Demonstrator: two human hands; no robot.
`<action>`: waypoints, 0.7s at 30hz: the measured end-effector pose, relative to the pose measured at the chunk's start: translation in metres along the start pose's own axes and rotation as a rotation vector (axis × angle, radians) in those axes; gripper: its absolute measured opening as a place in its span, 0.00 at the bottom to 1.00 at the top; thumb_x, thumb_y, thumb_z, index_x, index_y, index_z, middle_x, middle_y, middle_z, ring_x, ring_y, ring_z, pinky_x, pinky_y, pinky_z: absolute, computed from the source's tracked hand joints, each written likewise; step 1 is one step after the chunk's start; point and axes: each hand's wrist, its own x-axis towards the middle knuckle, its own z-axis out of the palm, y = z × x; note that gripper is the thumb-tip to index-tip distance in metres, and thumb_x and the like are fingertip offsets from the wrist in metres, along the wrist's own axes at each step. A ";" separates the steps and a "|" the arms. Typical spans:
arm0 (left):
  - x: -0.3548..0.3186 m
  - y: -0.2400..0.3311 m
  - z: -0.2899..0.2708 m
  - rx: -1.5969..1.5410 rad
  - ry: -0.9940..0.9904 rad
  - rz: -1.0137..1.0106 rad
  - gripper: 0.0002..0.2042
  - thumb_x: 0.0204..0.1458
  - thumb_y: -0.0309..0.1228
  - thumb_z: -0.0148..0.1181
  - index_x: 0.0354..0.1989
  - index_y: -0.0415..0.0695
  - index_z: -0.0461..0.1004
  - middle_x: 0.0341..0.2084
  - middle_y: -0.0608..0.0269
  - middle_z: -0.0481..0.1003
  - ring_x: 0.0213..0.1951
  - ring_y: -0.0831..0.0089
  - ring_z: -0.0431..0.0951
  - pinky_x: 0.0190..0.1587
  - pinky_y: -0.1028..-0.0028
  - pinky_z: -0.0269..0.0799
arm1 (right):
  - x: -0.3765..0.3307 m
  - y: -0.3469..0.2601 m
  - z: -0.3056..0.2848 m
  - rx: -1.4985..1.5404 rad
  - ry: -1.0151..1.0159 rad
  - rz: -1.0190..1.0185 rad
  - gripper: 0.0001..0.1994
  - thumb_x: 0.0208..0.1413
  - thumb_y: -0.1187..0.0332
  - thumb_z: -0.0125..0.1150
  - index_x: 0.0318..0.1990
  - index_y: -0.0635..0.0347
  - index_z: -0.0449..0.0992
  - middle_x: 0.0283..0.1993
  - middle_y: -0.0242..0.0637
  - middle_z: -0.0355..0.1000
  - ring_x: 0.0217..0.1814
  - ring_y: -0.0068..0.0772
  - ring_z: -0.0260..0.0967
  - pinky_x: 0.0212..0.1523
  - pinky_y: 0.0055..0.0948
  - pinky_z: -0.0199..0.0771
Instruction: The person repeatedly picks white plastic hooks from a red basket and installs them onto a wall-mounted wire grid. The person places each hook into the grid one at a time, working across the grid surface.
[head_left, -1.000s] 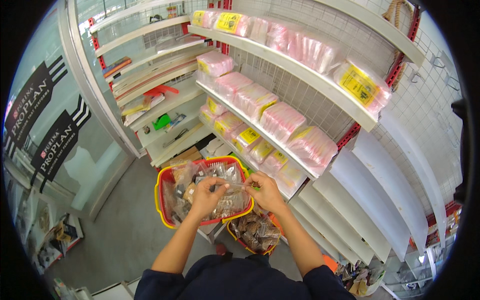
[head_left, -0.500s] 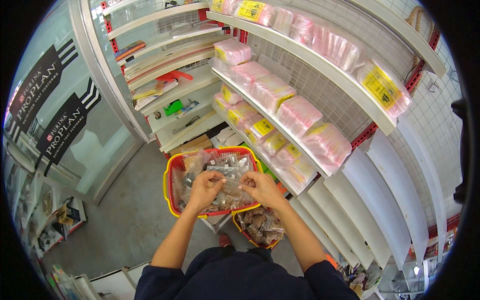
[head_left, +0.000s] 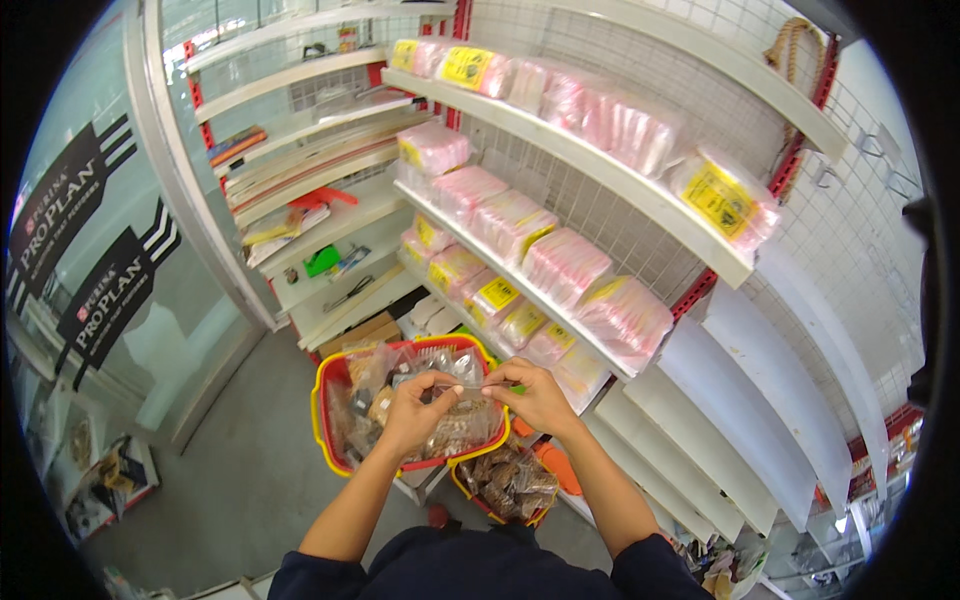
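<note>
A clear plastic bag (head_left: 472, 388) is stretched by its top edge between my two hands, above a red basket (head_left: 345, 466) with yellow handles. My left hand (head_left: 418, 408) pinches one end of that edge between thumb and fingers. The other end is in the pinched fingertips of my right hand (head_left: 532, 396). The fingertips of both hands are close together. Beneath them the basket is filled with small clear bags (head_left: 455, 432), some with brown contents. How full the held bag is, I cannot make out against those below.
A second basket (head_left: 545, 515) with bags of brown pieces (head_left: 508, 478) stands lower right, near my feet. Shelves (head_left: 590, 360) at the right carry pink-and-white plastic packs (head_left: 625, 315). Back left shelves hold tools and a green item (head_left: 322, 261). A glass door (head_left: 200, 330) is at the left.
My view has tilted and shifted, so the shelves sit farther left. Both hands have moved slightly right over the basket, fingertips a little closer, still pinching the bag's edge.
</note>
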 end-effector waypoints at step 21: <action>0.083 0.188 0.226 -0.462 -0.727 0.051 0.15 0.55 0.22 0.59 0.51 0.38 0.68 0.43 0.60 0.75 0.43 0.73 0.77 0.48 0.72 0.76 | -0.097 -0.171 -0.307 -0.082 0.679 -0.010 0.07 0.54 0.68 0.66 0.36 0.61 0.79 0.32 0.27 0.74 0.33 0.15 0.66 0.35 0.19 0.66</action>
